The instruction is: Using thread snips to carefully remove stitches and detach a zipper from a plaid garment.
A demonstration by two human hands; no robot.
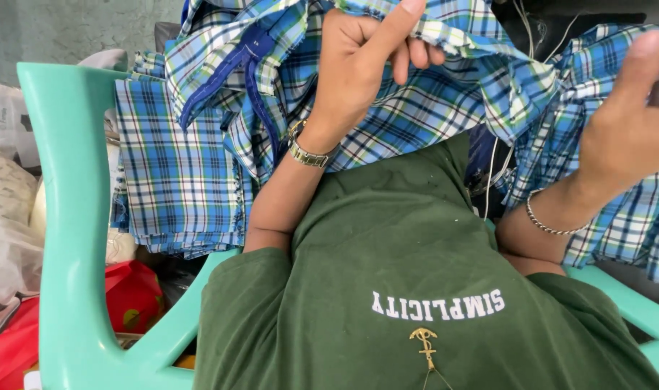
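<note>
Left hand (pixel 365 65) raised, fingers curled in closed grip; right hand (pixel 633 123) raised, grip unclear.

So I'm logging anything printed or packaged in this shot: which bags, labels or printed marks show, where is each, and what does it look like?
Red bag: lower left, behind the teal chair arm; crumpled plastic with a small yellow-green mark.
White bags: far left edge, pale crumpled plastic.
Shirt print: chest of the green shirt, one row of white block letters.
Garment tag: small dark strip on the plaid cloth, upper middle.
No signs or screens.
</note>
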